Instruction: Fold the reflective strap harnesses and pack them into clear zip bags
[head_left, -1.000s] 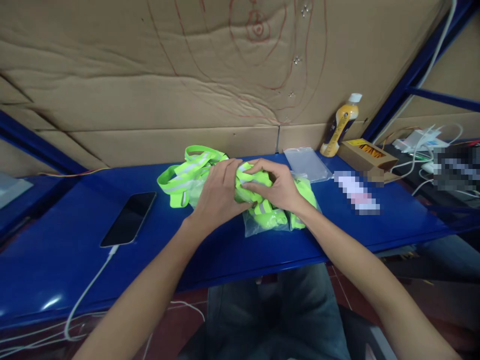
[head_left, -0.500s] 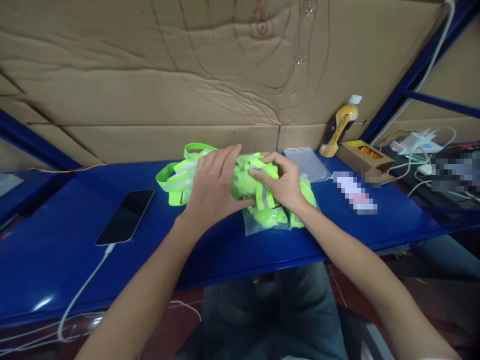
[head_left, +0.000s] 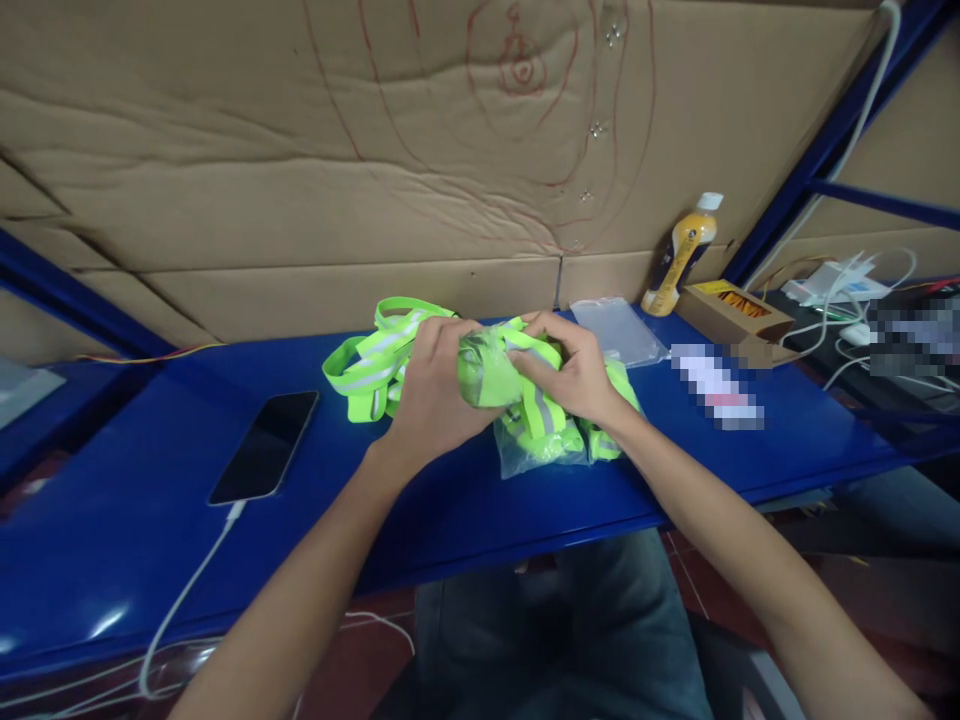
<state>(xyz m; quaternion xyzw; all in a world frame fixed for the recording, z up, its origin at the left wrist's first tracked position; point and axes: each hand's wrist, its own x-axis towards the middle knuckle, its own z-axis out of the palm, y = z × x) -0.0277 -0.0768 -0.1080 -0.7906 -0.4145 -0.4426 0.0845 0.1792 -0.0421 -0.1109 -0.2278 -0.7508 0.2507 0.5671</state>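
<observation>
Between my hands is a bundle of neon-green reflective strap (head_left: 491,372), partly in clear plastic. My left hand (head_left: 442,390) wraps around its left side, fingertips hidden behind it. From the right, my right hand (head_left: 576,368) grips the bundle's strap end, thumb in front and fingers behind; a green strap with a grey stripe hangs below that thumb. Looped neon-green straps (head_left: 367,368) with silver stripes lie just beyond my left hand. Under and beside my right hand, more green strap in a clear plastic bag (head_left: 536,455) rests on the blue table.
A phone (head_left: 266,447) on a white cable lies at left. Back right are a flat clear plastic bag (head_left: 619,330), a yellow drink bottle (head_left: 682,255), a small cardboard box (head_left: 739,315) and tangled white cables. Cardboard (head_left: 247,210) stands behind the blue table (head_left: 450,520).
My left fingers have curled in around the bundle, which now shows more of its plastic-covered end. My right hand stays on the strap. The whole view has shifted slightly.
</observation>
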